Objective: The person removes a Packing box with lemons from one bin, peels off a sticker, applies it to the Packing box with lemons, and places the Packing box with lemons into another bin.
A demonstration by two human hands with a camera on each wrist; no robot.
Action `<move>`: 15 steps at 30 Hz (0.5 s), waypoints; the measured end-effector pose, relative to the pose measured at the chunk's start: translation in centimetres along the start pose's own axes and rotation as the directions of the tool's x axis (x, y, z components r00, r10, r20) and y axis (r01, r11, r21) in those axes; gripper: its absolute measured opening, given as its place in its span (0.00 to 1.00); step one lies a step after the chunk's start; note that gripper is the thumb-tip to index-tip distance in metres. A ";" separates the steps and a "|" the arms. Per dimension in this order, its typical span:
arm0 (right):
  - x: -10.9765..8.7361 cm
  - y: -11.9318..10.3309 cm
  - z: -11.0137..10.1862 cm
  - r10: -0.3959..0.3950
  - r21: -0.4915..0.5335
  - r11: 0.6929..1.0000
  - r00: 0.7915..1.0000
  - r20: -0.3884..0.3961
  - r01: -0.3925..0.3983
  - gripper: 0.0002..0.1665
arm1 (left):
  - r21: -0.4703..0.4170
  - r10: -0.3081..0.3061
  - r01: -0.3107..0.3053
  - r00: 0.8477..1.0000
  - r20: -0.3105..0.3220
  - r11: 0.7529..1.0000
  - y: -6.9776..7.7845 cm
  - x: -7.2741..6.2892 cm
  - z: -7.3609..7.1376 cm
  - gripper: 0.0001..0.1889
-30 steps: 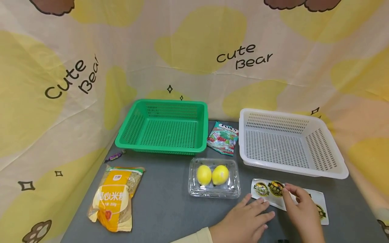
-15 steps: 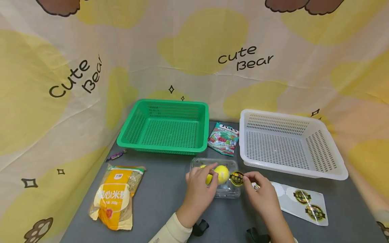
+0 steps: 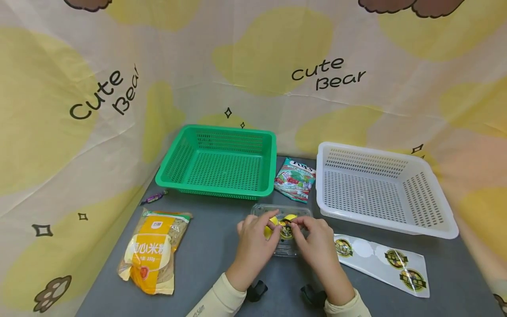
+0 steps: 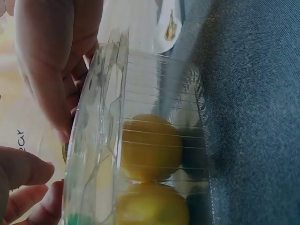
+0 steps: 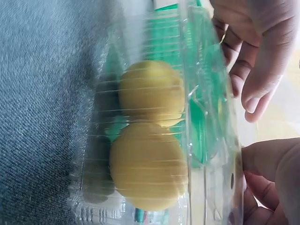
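A clear plastic box (image 3: pixel 286 252) holding two lemons (image 4: pixel 151 146) rests on the table in front of the person. Over its lid lies a round black-and-gold sticker (image 3: pixel 286 230). My right hand (image 3: pixel 317 240) pinches the sticker's right edge between thumb and forefinger, its thumb tip right at the lid in the right wrist view. On the other side, my left hand (image 3: pixel 254 240) hovers by the sticker's left edge. Its fingers are loosely bent, with the thumb (image 5: pixel 253 101) a little apart from the lid. The sticker's face is partly covered by fingertips.
A white sticker sheet (image 3: pixel 376 253) lies to the right. Behind stand a green basket (image 3: pixel 215 191) and a white basket (image 3: pixel 390 226), with a candy bag (image 3: pixel 295 179) between them. At left are a rice noodle bag (image 3: pixel 155 253) and a small purple-wrapped candy (image 3: pixel 153 197).
The right hand has peeled the sticker off the sheet and carried it left over the box lid. The left hand has moved from beside the sheet to the box's left side.
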State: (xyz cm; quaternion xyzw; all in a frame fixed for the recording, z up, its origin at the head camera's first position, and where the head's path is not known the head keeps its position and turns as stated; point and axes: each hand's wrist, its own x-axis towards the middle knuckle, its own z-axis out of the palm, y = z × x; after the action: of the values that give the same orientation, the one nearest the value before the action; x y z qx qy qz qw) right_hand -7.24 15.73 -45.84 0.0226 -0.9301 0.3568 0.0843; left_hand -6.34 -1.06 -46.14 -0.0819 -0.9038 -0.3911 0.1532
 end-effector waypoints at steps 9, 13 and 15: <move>0.3 0.3 0.8 -0.128 -0.064 0.990 0.991 -0.042 0.125 0.10 | 0.115 0.072 -0.071 0.997 0.001 0.991 -0.3 -0.5 0.6 0.17; 0.3 0.2 1.0 -0.131 -0.098 0.987 0.990 -0.048 0.126 0.11 | 0.204 0.115 -0.114 0.993 0.007 0.972 -0.6 -0.6 0.9 0.12; 0.2 0.2 1.1 -0.110 -0.108 0.989 0.993 -0.039 0.105 0.13 | 0.232 0.135 -0.132 0.991 0.006 0.964 -0.8 -0.6 1.0 0.11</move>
State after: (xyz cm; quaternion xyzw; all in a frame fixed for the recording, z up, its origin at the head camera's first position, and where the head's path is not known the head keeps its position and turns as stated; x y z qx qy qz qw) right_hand -7.59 15.15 -46.81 0.0601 -0.9430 0.3024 0.1252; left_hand -6.18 -0.92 -47.58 -0.1221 -0.9349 -0.2721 0.1923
